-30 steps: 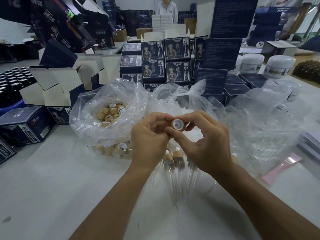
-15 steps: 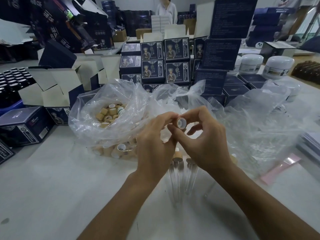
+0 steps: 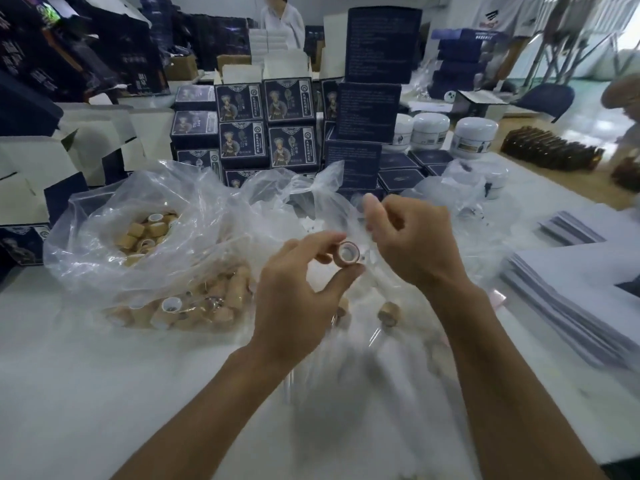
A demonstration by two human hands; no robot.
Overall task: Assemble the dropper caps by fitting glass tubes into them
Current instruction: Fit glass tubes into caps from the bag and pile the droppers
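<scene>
**Tube may miss the cap mouth**

The left hand (image 3: pixel 298 292) pinches a cap (image 3: pixel 348 253) between thumb and fingers, open end up. Just right of the cap, the right hand (image 3: pixel 412 244) has fingers curled on what looks like a tube (image 3: pixel 367 268), blurred. A skewed entry could chip glass or knock the cap loose. Left of the cap, a bag (image 3: pixel 114 216) holds more caps; below it, finished droppers (image 3: pixel 388 313) lie on the surface (image 3: pixel 104 375), where they could roll.

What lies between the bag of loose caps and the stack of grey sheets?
In the head view, both hands: the left hand pinching a cap, the right hand beside it, over crumpled clear plastic.
</scene>
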